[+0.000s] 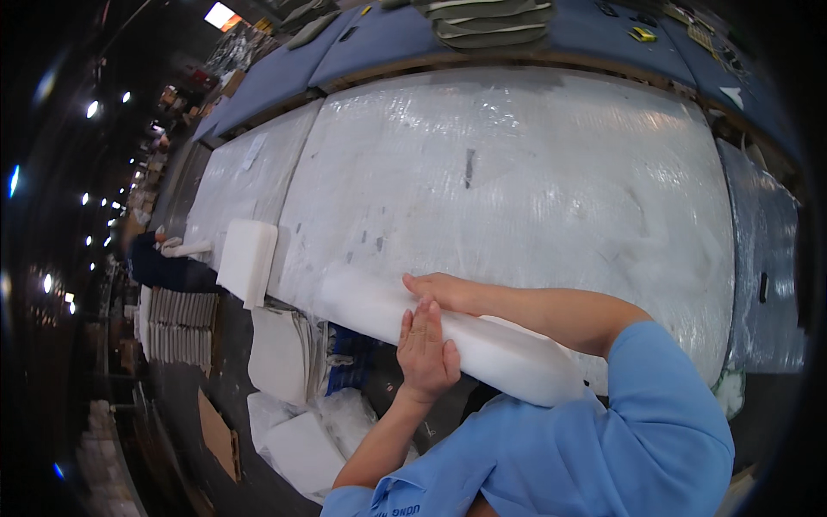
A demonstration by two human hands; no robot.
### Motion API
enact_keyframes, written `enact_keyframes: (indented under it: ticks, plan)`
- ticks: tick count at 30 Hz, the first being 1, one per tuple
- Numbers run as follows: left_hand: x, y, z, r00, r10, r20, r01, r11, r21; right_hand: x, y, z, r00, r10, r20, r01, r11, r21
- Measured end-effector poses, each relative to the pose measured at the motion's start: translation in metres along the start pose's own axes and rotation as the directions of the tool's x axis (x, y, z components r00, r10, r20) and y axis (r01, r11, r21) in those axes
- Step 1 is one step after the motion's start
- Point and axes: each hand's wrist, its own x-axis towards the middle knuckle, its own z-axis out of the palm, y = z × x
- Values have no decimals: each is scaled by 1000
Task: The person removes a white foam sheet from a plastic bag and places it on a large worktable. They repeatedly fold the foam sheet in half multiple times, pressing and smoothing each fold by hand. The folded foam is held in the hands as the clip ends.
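A long, thick white foam pad point(508, 358) lies slantwise across the near edge of the plastic-wrapped table, one end against my blue shirt. My left hand point(422, 355) presses on its near side, fingers close together and reaching up over the pad. From the far side my right hand point(446, 293) holds it near the middle, right by the left fingertips. Part of the right fingers is hidden. The pad's far left end blends into the pale tabletop point(517, 189).
Left on the table edge sits a stack of white pads point(247, 258). Below are more white sheets point(280, 353), a plastic-wrapped bundle point(306, 448) and cardboard point(218, 435) on the floor. Another person point(168, 263) works at far left. Blue-topped tables point(379, 39) carry grey-green pads point(491, 24).
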Motion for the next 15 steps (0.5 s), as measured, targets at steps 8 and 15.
enact_keyframes:
  ticks: [8,15]
  plan:
    - [-2,-4,2,995,-37,-89,30,997,-75,-2,8,-2,983,-181,6,178,955,-236]
    - [-6,-22,-21,977,-205,-68,211,972,104,-12,3,5,947,-320,20,287,817,-500]
